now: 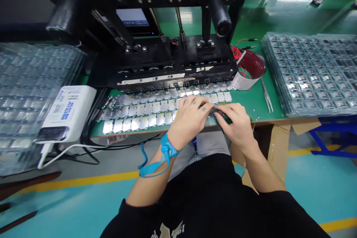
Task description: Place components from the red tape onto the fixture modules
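Silvery boards (148, 108) are lying in close rows on the green tabletop (251, 106), running from nine to eleven o'clock of the hands, presumably so that each is sitting within easy reach. Near the tabletop's front edge, the left hand (191, 117) and right hand (237, 122) are meeting at a small dark piece (212, 112), perhaps steadying it from both sides. The right grip is pinching it, thumb and forefinger nearly together; I cannot tell how open the left grip is, its fingers covering the contact. Tweezers (267, 95) are resting at three o'clock, apparently handy.
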`<state>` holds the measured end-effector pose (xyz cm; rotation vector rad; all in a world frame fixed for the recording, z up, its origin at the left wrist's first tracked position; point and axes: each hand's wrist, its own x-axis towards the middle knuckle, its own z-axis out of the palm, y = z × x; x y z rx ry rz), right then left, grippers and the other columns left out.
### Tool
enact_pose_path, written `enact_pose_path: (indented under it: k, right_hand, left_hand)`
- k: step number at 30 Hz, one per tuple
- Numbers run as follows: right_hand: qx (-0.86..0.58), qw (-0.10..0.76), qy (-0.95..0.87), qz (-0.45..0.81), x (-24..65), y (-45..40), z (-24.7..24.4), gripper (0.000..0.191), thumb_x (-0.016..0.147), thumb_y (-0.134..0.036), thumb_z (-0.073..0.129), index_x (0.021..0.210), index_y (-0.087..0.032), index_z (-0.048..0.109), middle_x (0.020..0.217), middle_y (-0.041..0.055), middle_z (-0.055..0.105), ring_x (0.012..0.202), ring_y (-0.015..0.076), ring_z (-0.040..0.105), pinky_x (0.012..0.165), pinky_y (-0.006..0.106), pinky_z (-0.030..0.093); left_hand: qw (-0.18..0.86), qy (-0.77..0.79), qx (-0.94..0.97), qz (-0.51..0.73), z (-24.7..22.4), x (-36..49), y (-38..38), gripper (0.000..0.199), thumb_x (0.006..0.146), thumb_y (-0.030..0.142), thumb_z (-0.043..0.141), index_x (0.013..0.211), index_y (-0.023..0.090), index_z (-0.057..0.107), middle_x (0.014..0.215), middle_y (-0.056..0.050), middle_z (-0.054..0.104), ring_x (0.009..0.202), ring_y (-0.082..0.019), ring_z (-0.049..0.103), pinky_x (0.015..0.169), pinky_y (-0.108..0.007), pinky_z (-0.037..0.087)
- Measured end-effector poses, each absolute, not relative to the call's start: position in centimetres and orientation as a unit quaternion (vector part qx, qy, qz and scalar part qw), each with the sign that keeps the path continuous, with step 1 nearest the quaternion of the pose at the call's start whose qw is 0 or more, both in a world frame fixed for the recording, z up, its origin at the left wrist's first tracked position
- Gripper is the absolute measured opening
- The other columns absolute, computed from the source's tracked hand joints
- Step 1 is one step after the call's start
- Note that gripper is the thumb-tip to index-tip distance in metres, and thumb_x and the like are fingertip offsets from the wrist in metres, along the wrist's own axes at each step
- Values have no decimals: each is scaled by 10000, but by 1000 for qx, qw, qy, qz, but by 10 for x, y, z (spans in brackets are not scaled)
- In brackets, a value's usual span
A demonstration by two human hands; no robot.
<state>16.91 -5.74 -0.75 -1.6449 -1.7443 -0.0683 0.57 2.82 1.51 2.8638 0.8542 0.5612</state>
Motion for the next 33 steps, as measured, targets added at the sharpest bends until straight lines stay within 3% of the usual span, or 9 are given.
enact_pose_path:
  k: [5,9,15,22,33]
  right_hand:
    - [-659,313,-683,-38,173,-62,-6,200,916,-287,623,1076,-186,688,967,53,652,901,173,546,787,334,449]
    - [-662,322,-676,-39,177,-64,-2,184,906,-233,630,1074,-185,689,979,70,594,875,152,508,777,302,467]
    - [-644,320,-694,-27,177,-66,-1,87,887,-183,648,971,-169,669,957,48,634,926,154,557,831,312,470]
    - [-635,291,-713,-56,168,-66,-3,214,866,-206,677,1080,-218,685,1017,18,677,952,176,576,827,348,448]
    - [-627,282,-721,-83,165,-63,-9,199,894,-255,635,1083,-244,696,1071,1,697,990,174,558,843,346,441]
  left_hand:
    - [29,303,921,242,11,2,12,259,970,229,536,1215,241,618,1225,-39,659,1075,-263,483,894,-423,367]
    - [22,297,927,229,9,-7,-5,246,946,275,590,1186,253,637,1223,-26,673,1066,-265,484,892,-437,355]
    - [39,298,918,260,4,-12,-6,156,939,258,607,1079,227,668,1182,6,706,1005,-237,501,871,-411,362]
    - [52,311,905,285,2,-10,-5,144,934,240,609,1056,200,675,1164,3,722,989,-236,528,886,-406,376]
    - [74,316,902,284,1,-13,-4,162,928,209,614,1087,200,639,1152,-32,730,995,-249,568,876,-435,406]
